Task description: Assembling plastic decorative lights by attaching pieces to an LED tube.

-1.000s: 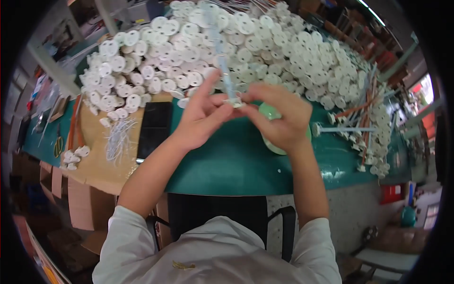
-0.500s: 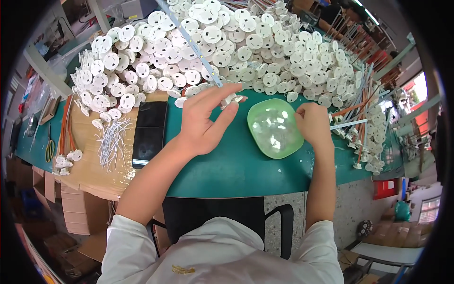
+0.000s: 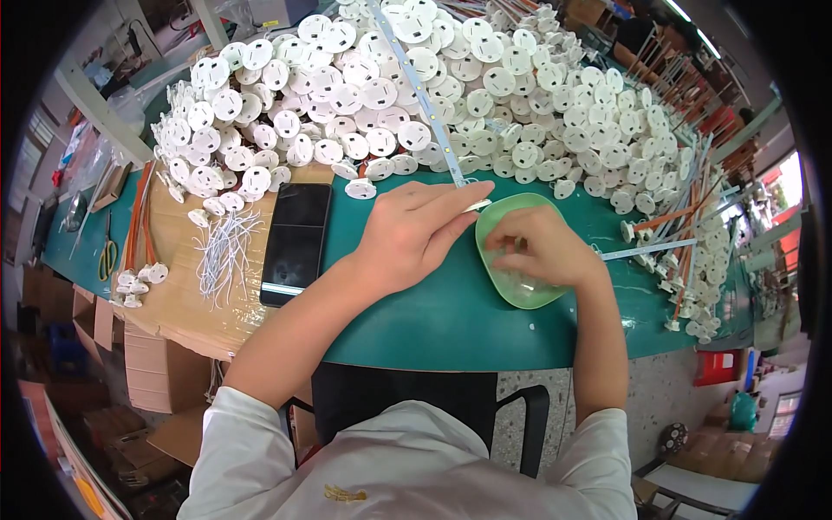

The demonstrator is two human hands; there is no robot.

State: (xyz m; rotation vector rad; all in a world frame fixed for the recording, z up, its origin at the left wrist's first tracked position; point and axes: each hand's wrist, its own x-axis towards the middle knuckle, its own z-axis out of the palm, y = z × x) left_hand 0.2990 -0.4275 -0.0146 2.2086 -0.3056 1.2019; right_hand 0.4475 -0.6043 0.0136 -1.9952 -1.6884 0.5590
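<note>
My left hand (image 3: 407, 230) is closed in a pinch on a long, narrow LED strip (image 3: 425, 100). The strip slants up and away across a heap, and a small white disc edge shows at my fingertips. Beside it, my right hand (image 3: 550, 247) reaches into a green bowl (image 3: 530, 298), thumb and fingers curved but apart. Shiny, clear contents show low in the bowl; my hand covers most of them. Another strip (image 3: 646, 250) lies to the right of my right wrist.
A large heap of white round discs (image 3: 377, 93) fills the far side of the green table (image 3: 416, 325). On the left are a black phone-like device (image 3: 296, 234), white wires (image 3: 227, 260), scissors (image 3: 107, 257) and orange strips (image 3: 141, 217). More strips and discs lie right.
My right hand has moved left from the bowl's right rim into the bowl, its fingers opening. My left hand, with the strip, has come closer to the bowl. The whole view has shifted slightly.
</note>
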